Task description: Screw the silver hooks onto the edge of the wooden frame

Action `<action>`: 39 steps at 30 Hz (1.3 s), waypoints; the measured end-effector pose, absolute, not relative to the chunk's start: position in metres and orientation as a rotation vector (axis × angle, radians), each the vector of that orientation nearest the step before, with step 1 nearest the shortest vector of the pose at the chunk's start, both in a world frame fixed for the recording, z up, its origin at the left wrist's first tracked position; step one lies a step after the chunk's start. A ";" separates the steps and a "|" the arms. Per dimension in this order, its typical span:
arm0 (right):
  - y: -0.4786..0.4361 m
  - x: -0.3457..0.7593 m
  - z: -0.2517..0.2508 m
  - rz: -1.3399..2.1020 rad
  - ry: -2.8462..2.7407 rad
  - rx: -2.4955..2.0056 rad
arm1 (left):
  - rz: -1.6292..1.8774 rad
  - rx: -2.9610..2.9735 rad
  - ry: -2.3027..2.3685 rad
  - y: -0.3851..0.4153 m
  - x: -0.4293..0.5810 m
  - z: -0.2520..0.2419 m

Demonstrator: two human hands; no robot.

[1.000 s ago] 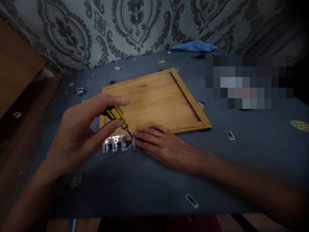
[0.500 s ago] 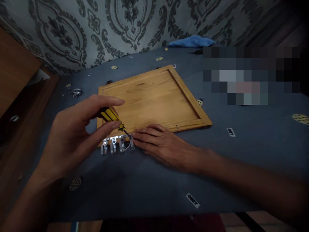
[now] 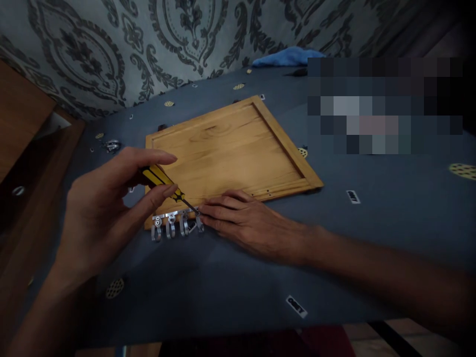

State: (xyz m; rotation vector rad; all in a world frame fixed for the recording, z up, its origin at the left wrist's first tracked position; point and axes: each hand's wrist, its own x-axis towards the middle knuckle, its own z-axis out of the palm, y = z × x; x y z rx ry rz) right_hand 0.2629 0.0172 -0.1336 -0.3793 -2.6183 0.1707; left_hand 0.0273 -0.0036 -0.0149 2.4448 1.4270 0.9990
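Observation:
My left hand (image 3: 107, 208) pinches a yellow-and-black screwdriver (image 3: 163, 182) between thumb and fingers. Its tip rests at the right end of a metal hook rail (image 3: 174, 223) set along the near edge of a framed wooden panel (image 3: 230, 148). My right hand (image 3: 245, 220) lies with its fingers close together on the cloth, fingertips pressed against the rail's right end beside the screwdriver tip. Whether something small sits under those fingertips is hidden.
The panel lies on a dark blue patterned cloth (image 3: 260, 277) over a table. A small metal part (image 3: 111, 145) sits at the left, a blue rag (image 3: 288, 56) at the back. Patterned wallpaper rises behind. A wooden cabinet (image 3: 18, 114) stands at the left.
My view has shifted, so everything sits slightly lower left in frame. The screwdriver handle has turned a little in my left fingers. My right hand stays put.

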 end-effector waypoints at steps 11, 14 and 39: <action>0.019 0.264 -0.133 0.135 -2.597 -0.360 | 1.025 2.487 1.311 0.001 0.025 -0.018; 0.019 0.263 -0.135 0.145 -2.597 -0.366 | 1.125 2.482 1.335 0.001 0.030 -0.021; 0.018 0.264 -0.134 0.188 -2.619 -0.376 | 1.083 2.305 1.422 -0.004 0.030 -0.017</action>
